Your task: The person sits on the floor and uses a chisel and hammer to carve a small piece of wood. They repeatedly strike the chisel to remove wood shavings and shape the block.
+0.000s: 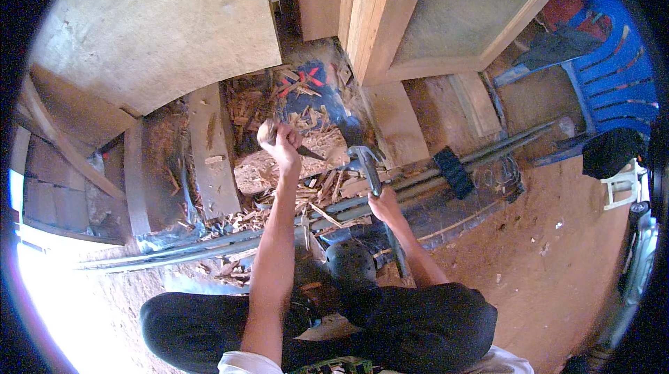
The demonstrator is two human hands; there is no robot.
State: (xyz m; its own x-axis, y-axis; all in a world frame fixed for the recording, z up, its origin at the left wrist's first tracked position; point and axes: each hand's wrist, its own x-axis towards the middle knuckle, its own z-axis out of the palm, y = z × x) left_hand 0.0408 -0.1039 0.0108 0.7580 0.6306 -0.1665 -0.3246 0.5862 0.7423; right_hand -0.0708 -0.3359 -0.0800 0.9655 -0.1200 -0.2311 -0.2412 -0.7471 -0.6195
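My left hand (286, 150) is closed round the thick wooden handle of a chisel-like tool (311, 154). Its dark tapering blade points right, over a pale wooden block (268, 173) strewn with chips. To the right, my right hand (382, 205) grips a claw hammer (374, 177) by its handle. The hammer's head is up by the right end of the block, apart from the blade as far as I can see. Whether the blade's tip touches the wood I cannot tell.
Wood chips (300, 200) lie all about the block. Long grey pipes (425, 182) run across in front of it. A large pale panel (160, 26) leans at the left, a framed door panel (474, 12) at the right. Beyond stands a blue plastic chair (613, 88).
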